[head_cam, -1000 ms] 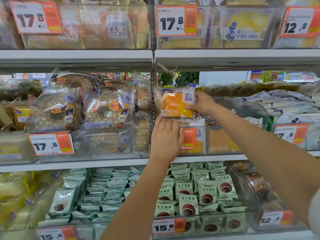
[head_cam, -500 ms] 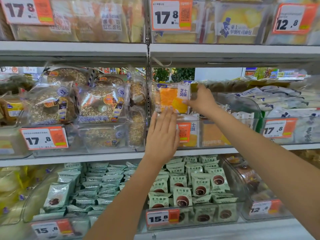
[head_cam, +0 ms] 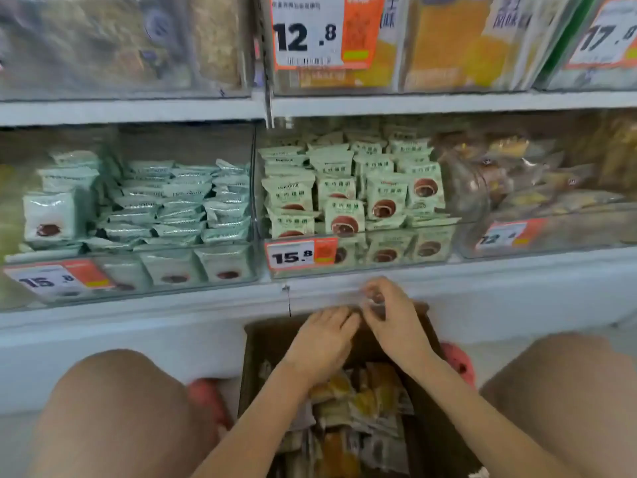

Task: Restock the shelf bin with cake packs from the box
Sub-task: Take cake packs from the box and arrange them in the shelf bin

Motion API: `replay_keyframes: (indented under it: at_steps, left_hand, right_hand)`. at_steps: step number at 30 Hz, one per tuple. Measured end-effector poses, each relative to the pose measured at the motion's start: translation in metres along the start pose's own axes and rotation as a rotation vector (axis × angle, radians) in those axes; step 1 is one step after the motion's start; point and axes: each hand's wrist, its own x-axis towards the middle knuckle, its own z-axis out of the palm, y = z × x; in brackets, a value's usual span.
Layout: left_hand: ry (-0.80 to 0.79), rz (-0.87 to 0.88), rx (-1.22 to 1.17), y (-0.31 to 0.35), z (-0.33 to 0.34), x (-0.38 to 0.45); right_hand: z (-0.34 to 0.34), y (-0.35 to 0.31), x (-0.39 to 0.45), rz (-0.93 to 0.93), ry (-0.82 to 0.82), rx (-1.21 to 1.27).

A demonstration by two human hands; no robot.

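- Reaching into the brown cardboard box (head_cam: 255,367) on the floor is the step in hand: a pick-up, with no pack lifted clear yet.
- Left hand (head_cam: 322,341): palm down over the far end of the box, fingers fairly straight and close together, pointing forward. Whether they touch a pack cannot be told through the blur.
- Right hand (head_cam: 393,317): raised at the box's far edge, fingertips curled and drawn together on what looks like a small clear wrapper edge with a dark spot. The item is too blurred to identify.
- Task items: the yellow-and-orange cake packs in crinkled clear film (head_cam: 358,405) lie loosely heaped inside the box, below both wrists.
- Destination, as judged: the clear rigid plastic shelf bin of upright orange-printed packs (head_cam: 448,46) on the upper shelf, behind an orange-and-white price tag (head_cam: 324,32).
- Next move calls for a firm hold on one flat pack, a lift clear of the box walls, then a reach well upward.
- Handling note: the film looks glossy and slippery; the cakes inside are probably soft, so a light grip across the flat faces is advised.
- Nearby: pale green matte sachets (head_cam: 348,188) fill the lower clear bins.
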Motion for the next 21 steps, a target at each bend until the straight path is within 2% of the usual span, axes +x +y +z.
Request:
replay_keyframes:
  at_steps: [2, 4, 6, 8, 10, 13, 21]
  left_hand:
    - [-0.229, -0.142, -0.012, -0.002, 0.031, -0.029]
    - [-0.378, -0.312, -0.064, -0.01, 0.063, -0.059]
    - [-0.509, -0.489, -0.129, -0.016, 0.089, -0.084]
    - [-0.635, -0.609, -0.171, -0.02, 0.109, -0.101]
    - [-0.687, -0.672, -0.209, -0.022, 0.123, -0.108]
    - [-0.681, -0.692, -0.219, -0.02, 0.133, -0.112]
    - [-0.757, -0.69, -0.245, -0.012, 0.139, -0.121]
  right_hand:
    - [0.025, 0.034, -0.022, 0.17, -0.225, -0.069]
    - [0.044, 0.059, -0.033, 0.328, -0.49, -0.145]
    - [0.065, 0.079, -0.037, 0.385, -0.727, -0.248]
    - [0.086, 0.098, -0.041, 0.406, -0.854, -0.365]
    - [0.104, 0.119, -0.048, 0.45, -0.869, -0.464]
    - [0.118, 0.148, -0.059, 0.534, -0.811, -0.519]
    - [0.14, 0.193, -0.078, 0.722, -0.929, -0.448]
